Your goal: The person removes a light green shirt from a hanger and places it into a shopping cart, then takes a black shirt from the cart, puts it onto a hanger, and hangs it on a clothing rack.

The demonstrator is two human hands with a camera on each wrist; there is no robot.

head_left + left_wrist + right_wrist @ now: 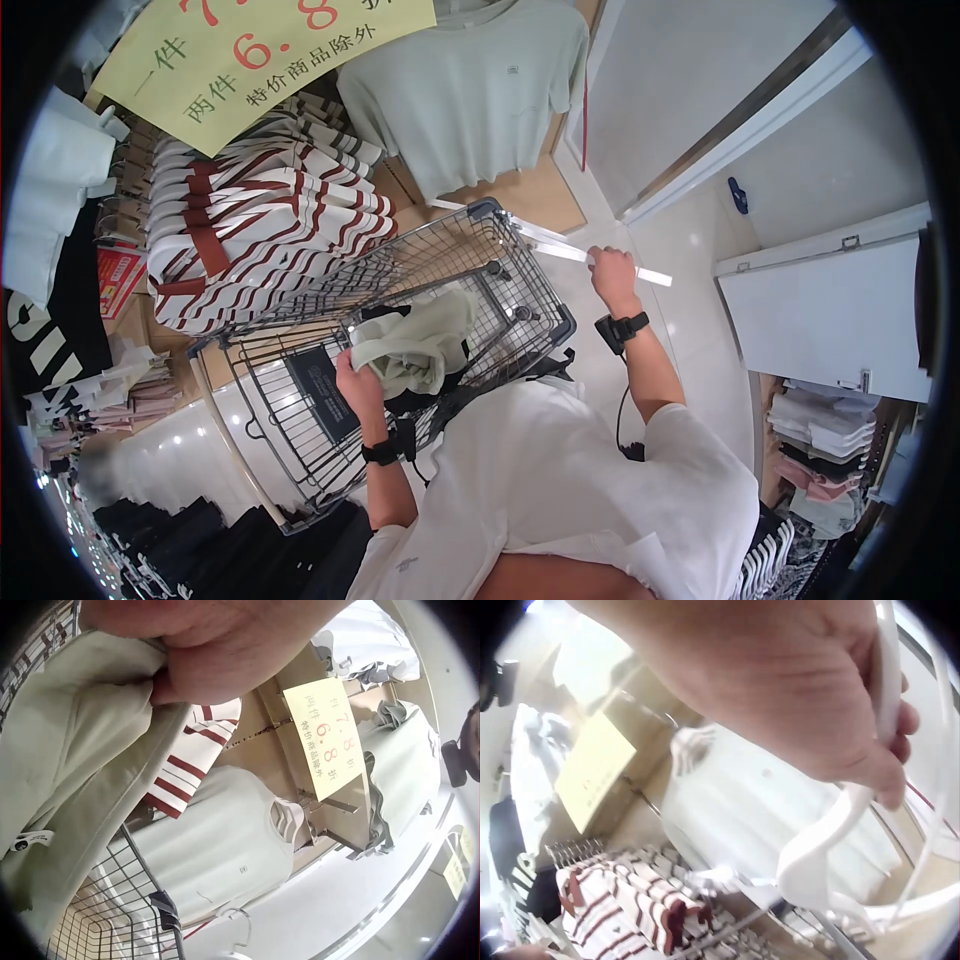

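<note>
My left hand (pixel 362 392) pinches a pale green garment (pixel 415 345) over the shopping cart's basket; dark cloth lies under it. In the left wrist view, the fingers of the left hand (pixel 202 652) grip the folded edge of the pale green cloth (pixel 90 742). Out past the cart's far corner, my right hand (pixel 613 277) holds white hangers (pixel 655 275). Seen by the right wrist camera, the right hand (pixel 802 697) has its fingers curled round a white hanger (pixel 817 855).
The wire cart (pixel 228 375) stands before me. Striped shirts (pixel 270 230) hang at the left under a yellow sign (pixel 290 90), with a pale green shirt (pixel 480 100) behind the cart. Folded clothes (pixel 820 430) fill a shelf at the right, below a white panel (pixel 830 315).
</note>
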